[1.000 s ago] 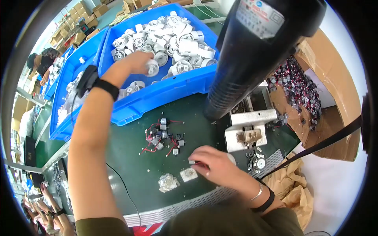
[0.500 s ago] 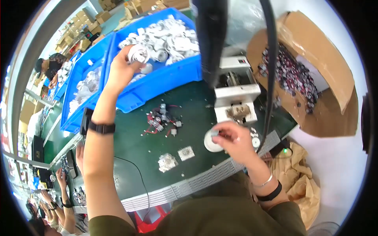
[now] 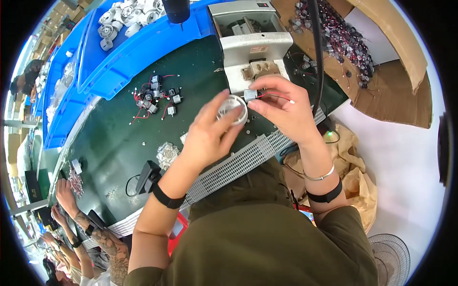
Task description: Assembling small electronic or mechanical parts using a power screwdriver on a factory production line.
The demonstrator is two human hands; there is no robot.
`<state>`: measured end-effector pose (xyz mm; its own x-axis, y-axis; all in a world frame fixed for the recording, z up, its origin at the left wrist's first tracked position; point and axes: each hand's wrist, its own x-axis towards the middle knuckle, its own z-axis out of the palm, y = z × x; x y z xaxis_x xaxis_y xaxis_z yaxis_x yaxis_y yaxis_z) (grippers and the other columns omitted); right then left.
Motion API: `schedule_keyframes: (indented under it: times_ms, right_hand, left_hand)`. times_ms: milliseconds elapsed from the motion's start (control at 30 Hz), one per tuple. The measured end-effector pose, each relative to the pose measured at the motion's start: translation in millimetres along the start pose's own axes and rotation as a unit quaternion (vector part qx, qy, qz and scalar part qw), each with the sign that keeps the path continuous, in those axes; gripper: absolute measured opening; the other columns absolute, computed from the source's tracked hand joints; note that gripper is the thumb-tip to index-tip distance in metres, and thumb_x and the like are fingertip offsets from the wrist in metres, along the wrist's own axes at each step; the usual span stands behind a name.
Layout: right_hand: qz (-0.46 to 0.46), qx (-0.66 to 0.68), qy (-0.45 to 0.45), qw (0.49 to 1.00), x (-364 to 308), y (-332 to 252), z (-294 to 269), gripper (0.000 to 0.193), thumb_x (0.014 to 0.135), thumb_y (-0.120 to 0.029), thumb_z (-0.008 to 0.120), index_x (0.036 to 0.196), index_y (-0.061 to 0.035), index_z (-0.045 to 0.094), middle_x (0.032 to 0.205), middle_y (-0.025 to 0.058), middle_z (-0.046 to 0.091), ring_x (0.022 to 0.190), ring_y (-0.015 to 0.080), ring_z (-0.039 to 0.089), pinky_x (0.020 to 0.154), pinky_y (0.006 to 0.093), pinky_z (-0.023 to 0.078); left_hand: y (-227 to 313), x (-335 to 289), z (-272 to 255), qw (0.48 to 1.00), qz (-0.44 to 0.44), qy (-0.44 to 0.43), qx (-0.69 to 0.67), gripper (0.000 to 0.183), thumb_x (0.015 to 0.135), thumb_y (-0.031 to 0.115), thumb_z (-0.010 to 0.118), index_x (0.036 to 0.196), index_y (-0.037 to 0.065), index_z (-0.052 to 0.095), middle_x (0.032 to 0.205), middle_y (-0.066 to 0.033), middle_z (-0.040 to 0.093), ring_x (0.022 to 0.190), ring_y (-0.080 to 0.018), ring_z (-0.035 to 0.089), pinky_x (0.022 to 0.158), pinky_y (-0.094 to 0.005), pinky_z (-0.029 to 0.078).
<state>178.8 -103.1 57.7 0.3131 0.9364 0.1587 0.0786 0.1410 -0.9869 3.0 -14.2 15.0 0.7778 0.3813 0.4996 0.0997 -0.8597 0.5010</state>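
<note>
My left hand point(image 3: 207, 131) is closed around a white round plastic housing point(image 3: 236, 110), its open hollow side showing; the fingers are slightly smeared by motion. Close beside it, my right hand point(image 3: 286, 107) pinches a small grey motor point(image 3: 250, 95) between thumb and fingertips. Red wires with a white connector point(image 3: 292, 101) trail from that motor across the palm. Motor and housing are almost touching; I cannot tell whether they meet. A grey-white bench machine point(image 3: 257, 47) with a metal fixture point(image 3: 260, 69) stands just beyond both hands.
Loose motors with wires point(image 3: 155, 95) lie mid-table. Blue bins point(image 3: 138, 57) of white housings stand at the back left. A cardboard box point(image 3: 396, 90) of wired motors sits at right. A black cable point(image 3: 316, 57) hangs nearby. Co-workers' arms point(image 3: 71, 205) show at far left.
My left hand has come from above the blue bin down to the right hand, bringing a white housing. The right hand has lifted the motor off the white disc area. The view has shifted.
</note>
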Motion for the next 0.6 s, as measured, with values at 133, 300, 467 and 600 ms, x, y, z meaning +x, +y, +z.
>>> schedule_keyframes:
  times_ms: [133, 300, 467, 600]
  right_hand:
    - [-0.002, -0.066, -0.063, 0.996, -2, -3, 0, 0.030, 0.078, 0.005, 0.067, 0.107, 0.0016, 0.061, 0.108, 0.0059, 0.058, 0.094, 0.0136, 0.060, 0.081, 0.0252, 0.051]
    - [-0.025, -0.226, -0.098, 0.969, 8, -7, 3, 0.026, 0.077, 0.004, 0.065, 0.102, 0.0008, 0.062, 0.100, 0.0083, 0.060, 0.088, 0.0159, 0.061, 0.078, 0.0267, 0.051]
    - [-0.100, -0.273, -0.111, 0.950, 12, -5, 7, 0.026, 0.075, 0.003, 0.065, 0.100, -0.0008, 0.062, 0.095, 0.0097, 0.061, 0.081, 0.0224, 0.062, 0.075, 0.0303, 0.051]
    - [-0.086, -0.294, -0.116, 0.945, 10, -10, 11, 0.024, 0.075, 0.002, 0.065, 0.099, -0.0012, 0.062, 0.093, 0.0089, 0.061, 0.079, 0.0218, 0.062, 0.071, 0.0308, 0.051]
  left_hand:
    - [-5, -2, 4, 0.999, -0.025, 0.017, 0.032, 0.052, 0.070, 0.014, 0.075, 0.118, 0.004, 0.055, 0.125, -0.0185, 0.052, 0.108, -0.0370, 0.054, 0.094, -0.0434, 0.043]
    - [1, 4, -1, 0.995, -0.078, 0.048, -0.040, 0.069, 0.067, 0.014, 0.078, 0.127, 0.002, 0.045, 0.120, -0.0189, 0.053, 0.109, -0.0376, 0.053, 0.094, -0.0419, 0.043]
    - [-8, 6, -14, 0.996, -0.088, -0.023, -0.021, 0.073, 0.060, 0.023, 0.083, 0.122, 0.003, 0.050, 0.113, -0.0160, 0.057, 0.110, -0.0351, 0.053, 0.092, -0.0417, 0.044]
    - [-2, 2, -15, 0.996, -0.063, 0.034, -0.056, 0.065, 0.063, 0.018, 0.081, 0.120, 0.004, 0.052, 0.112, -0.0148, 0.058, 0.104, -0.0349, 0.055, 0.089, -0.0423, 0.045]
